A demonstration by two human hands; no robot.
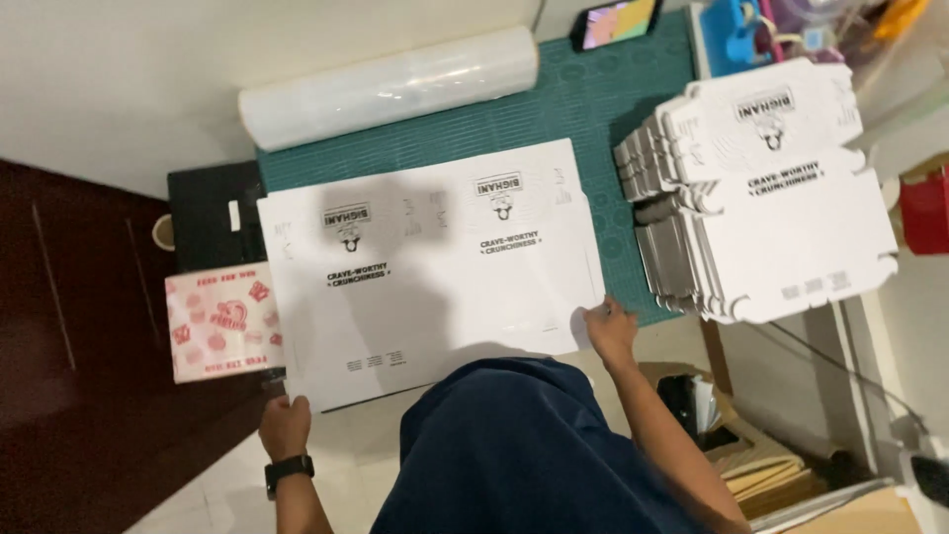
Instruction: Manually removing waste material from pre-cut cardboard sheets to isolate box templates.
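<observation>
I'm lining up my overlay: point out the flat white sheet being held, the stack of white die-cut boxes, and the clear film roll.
flat white sheet (435,287): head view, on its middle panel.
stack of white die-cut boxes (791,227): head view, on the top box's face.
clear film roll (390,86): head view, mid-length on its side.

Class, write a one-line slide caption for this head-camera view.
Left hand and right hand grip a flat white box blank on a green mat.

Serving as the work surface: a teal cutting mat (583,99). Lying flat across its middle, a white printed box blank (425,267); resting along its far edge, a roll of clear stretch film (388,86). Sitting at its right, a stack of folded white box blanks (761,198); lying at the far corner, a smartphone (618,22).
</observation>
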